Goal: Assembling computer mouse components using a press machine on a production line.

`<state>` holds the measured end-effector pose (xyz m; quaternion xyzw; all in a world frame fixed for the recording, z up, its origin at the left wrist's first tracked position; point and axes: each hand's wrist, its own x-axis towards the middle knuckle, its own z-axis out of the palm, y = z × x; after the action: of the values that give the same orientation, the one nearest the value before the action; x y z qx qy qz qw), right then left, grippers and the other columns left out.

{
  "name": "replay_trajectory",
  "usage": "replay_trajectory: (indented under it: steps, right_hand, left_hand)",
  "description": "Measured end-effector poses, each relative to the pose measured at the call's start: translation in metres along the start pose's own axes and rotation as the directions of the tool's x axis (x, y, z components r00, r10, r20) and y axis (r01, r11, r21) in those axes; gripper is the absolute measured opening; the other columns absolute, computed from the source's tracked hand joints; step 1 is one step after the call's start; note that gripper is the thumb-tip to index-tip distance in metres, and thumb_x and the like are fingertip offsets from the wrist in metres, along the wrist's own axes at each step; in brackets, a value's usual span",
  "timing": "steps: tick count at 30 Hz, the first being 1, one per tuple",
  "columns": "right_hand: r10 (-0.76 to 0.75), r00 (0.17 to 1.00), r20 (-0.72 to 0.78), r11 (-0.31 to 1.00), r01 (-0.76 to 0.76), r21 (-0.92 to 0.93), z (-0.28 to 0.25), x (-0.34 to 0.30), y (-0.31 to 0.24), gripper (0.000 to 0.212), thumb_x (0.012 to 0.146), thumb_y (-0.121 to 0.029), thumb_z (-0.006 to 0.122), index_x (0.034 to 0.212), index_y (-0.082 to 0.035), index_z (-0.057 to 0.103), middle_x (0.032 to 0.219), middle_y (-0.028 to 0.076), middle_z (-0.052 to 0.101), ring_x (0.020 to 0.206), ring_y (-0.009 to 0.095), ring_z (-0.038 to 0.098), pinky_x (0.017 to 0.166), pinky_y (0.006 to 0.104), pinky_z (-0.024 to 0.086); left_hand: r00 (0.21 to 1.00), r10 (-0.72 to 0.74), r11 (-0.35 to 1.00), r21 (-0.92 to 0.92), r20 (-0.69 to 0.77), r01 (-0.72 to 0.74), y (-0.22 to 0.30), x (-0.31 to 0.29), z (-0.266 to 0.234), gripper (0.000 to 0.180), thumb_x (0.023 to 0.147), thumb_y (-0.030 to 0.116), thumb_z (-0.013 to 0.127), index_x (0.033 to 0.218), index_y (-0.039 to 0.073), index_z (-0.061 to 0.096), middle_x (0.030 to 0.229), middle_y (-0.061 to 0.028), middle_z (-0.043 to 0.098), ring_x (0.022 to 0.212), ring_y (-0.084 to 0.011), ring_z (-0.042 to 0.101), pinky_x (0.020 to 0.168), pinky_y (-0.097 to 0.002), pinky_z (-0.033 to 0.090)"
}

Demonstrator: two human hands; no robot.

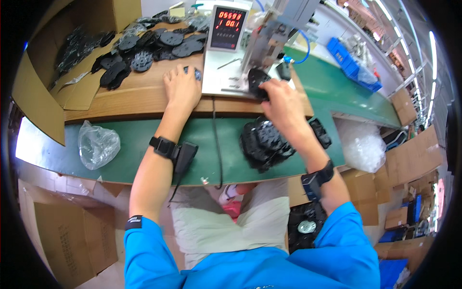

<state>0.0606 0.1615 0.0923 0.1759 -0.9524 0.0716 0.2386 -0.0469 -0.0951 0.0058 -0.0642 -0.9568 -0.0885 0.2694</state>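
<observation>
My right hand (284,103) pinches a black plastic part (257,81), flat and rounded, at the foot of a metal press machine (270,41). The part sits over the right side of the machine's white base plate (214,72). My left hand (183,87) lies on the wooden board (144,98) left of that plate, fingers stretched forward and holding nothing that I can see. Close by its fingertips is a small dark, shiny piece (196,73), partly covered by the hand. Below my right hand, a pile of black plastic parts (264,139) rests on the green table.
A counter box (226,26) with red digits stands behind the plate. Black parts (163,43) are heaped at the back left beside an open cardboard box (33,96). A clear plastic bag (97,144), a black cable (217,144) and a blue bin (353,65) are also around.
</observation>
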Motion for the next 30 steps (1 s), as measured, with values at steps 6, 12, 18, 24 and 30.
replay_trajectory:
  steps: [6,12,18,24,30]
  right_hand:
    - [-0.043,0.998,-0.037,0.993,0.047,0.108,0.012,-0.008,0.001,0.035,0.072,0.000,0.077,0.105,-0.001,0.069,0.102,0.015,0.067,0.099,0.036,0.065,0.089,0.0478,0.055]
    - [-0.049,0.998,-0.026,0.997,0.050,0.057,0.000,-0.004,-0.003,0.036,0.071,-0.001,0.077,0.106,-0.001,0.071,0.103,0.012,0.066,0.100,0.033,0.064,0.090,0.0448,0.054]
    - [-0.033,0.999,0.003,0.999,0.033,0.039,-0.001,0.000,-0.001,0.035,0.072,-0.001,0.076,0.107,-0.001,0.071,0.103,0.011,0.067,0.101,0.033,0.065,0.091,0.0443,0.055]
    - [-0.026,1.000,0.011,0.999,0.026,0.042,-0.003,-0.001,-0.001,0.035,0.072,-0.001,0.077,0.106,-0.002,0.072,0.104,0.010,0.066,0.102,0.032,0.065,0.091,0.0441,0.055]
    - [-0.016,1.000,0.026,0.998,0.015,0.055,-0.002,-0.003,0.000,0.035,0.074,-0.003,0.072,0.109,-0.002,0.072,0.104,0.010,0.068,0.103,0.032,0.064,0.090,0.0445,0.055]
  left_hand:
    - [0.999,-0.022,0.997,-0.075,0.047,0.025,-0.012,-0.014,-0.009,0.047,0.092,0.033,0.073,0.129,0.008,0.060,0.121,-0.0193,0.063,0.121,-0.0388,0.057,0.098,-0.0514,0.048]
    - [0.993,-0.075,0.989,-0.123,0.090,0.086,-0.010,-0.001,-0.021,0.037,0.095,0.023,0.071,0.125,0.006,0.059,0.119,-0.0207,0.063,0.116,-0.0387,0.060,0.091,-0.0484,0.055]
    - [0.993,-0.114,0.967,-0.230,0.003,0.112,-0.004,0.003,-0.032,0.042,0.101,0.012,0.057,0.142,0.004,0.050,0.118,-0.0263,0.058,0.113,-0.0457,0.060,0.091,-0.0544,0.054]
    - [0.997,-0.071,0.928,-0.368,-0.019,0.059,-0.007,0.005,-0.017,0.034,0.094,0.001,0.056,0.128,0.000,0.052,0.126,-0.0279,0.052,0.123,-0.0488,0.054,0.096,-0.0534,0.056]
    - [0.997,-0.068,0.941,-0.332,0.021,0.071,-0.006,0.002,-0.019,0.037,0.093,-0.002,0.057,0.130,0.001,0.052,0.117,-0.0242,0.060,0.125,-0.0438,0.055,0.095,-0.0530,0.055]
